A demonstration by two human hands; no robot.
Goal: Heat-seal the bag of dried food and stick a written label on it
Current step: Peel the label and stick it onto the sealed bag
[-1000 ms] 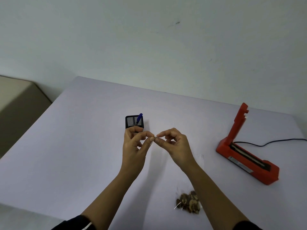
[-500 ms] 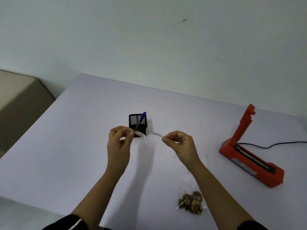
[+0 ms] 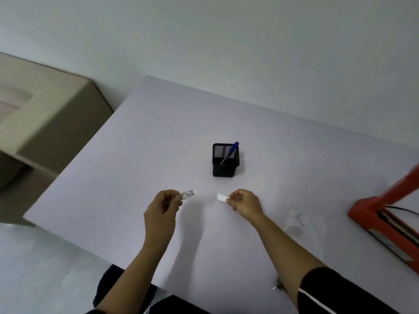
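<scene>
1. Label first: the small white rectangular paper label with dark handwritten lines [image 3: 188, 194] is pinched at its left end in my left hand [image 3: 163, 206], held just above the pale lavender matte bench [image 3: 136, 168], its free end pointing right.
2. My right hand [image 3: 244, 203] pinches a plain white paper strip [image 3: 222, 197], blank on the side I see, by its right end; the strip and the label are apart, with bare bench between them.
3. Both hands are curled into loose fists, thumb against forefinger, each grip closed on its slip of paper. Forearms reach forward from the bottom of the view; the right arm shows a black sleeve with a thin white line [image 3: 322, 291].
4. A clear, thin plastic bag [image 3: 303, 225] lies flat on the bench right of my right forearm; it is faint and glossy, and my arm hides its lower part, so I cannot make out the dried food.
5. Beyond the hands stands a black square wire-mesh pen holder [image 3: 224, 162] with a blue plastic pen [image 3: 231, 151] leaning in it.
6. At the right edge sits the red plastic heat sealer [image 3: 385, 223], its arm raised and blurred, a black cable [image 3: 405, 209] trailing behind it.
7. A beige cabinet [image 3: 45, 123] stands left of the bench, against the pale wall [image 3: 226, 41].
</scene>
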